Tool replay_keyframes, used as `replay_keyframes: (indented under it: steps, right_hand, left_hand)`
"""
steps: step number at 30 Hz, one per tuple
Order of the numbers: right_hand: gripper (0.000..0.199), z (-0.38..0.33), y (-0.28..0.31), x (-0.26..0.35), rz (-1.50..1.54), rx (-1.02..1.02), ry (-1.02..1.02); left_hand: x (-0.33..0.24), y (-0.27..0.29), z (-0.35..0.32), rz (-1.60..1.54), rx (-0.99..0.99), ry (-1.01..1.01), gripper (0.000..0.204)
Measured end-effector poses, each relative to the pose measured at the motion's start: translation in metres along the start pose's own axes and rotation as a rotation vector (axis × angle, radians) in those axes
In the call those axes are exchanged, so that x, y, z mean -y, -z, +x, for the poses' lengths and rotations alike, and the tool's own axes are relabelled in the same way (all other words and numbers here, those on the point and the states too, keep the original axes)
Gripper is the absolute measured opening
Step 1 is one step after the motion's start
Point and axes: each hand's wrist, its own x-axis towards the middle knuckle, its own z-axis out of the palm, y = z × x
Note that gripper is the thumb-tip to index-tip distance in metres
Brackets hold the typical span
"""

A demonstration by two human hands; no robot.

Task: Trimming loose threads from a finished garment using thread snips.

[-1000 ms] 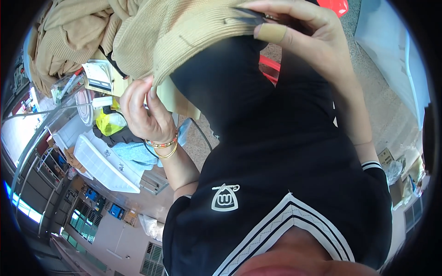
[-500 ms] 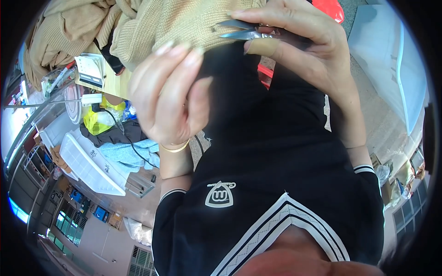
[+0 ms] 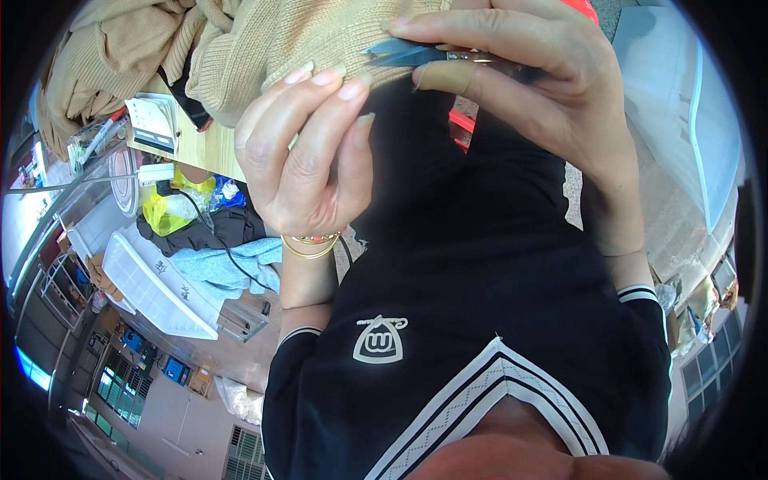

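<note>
Between the thumb and fingers of my right hand is a pair of thread snips, its blades pointing left and lying close together. A tan wrap covers the end of that thumb. My left hand is raised just left of the blade tips, fingers bent inward and thumb near the index finger. Whether a thread is pinched there is too fine to see. Behind both hands spreads a beige knitted garment, its lower edge over my dark-clothed lap.
More beige knitwear is heaped at the far left, by a wooden tabletop with a booklet. Below are a yellow bag, a light blue cloth, a black cable and a white plastic bin. A translucent container stands right.
My left hand has slowed from a blur and shifted slightly right, toward the blades. The snips have moved a little left, and their blades have come closer together.
</note>
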Motion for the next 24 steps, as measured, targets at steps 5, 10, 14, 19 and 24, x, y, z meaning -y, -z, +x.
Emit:
replay_keyframes:
  steps: [5,10,14,19,24]
  right_hand:
    - [0.031,0.0,-0.008,-0.007,0.018,-0.05,0.131]
    - [0.027,-0.007,-0.007,-0.007,0.226,-0.114,-0.017]
    - [0.028,-0.002,-0.019,-0.05,0.686,-0.256,0.209]
    - [0.03,-0.007,-0.033,-0.085,1.03,-0.319,0.513]
    - [0.036,-0.01,-0.036,-0.073,0.886,-0.321,0.723]
  left_hand:
    - [-0.001,-0.001,-0.002,0.005,-0.042,0.032,0.021]
    - [-0.003,0.0,0.0,0.027,-0.05,0.105,0.027]
    - [-0.003,0.013,-0.002,0.128,0.02,0.085,0.03]
    - [0.019,0.033,-0.028,0.185,0.027,0.151,0.023]
    - [0.017,0.037,-0.038,0.191,0.0,0.202,0.034]
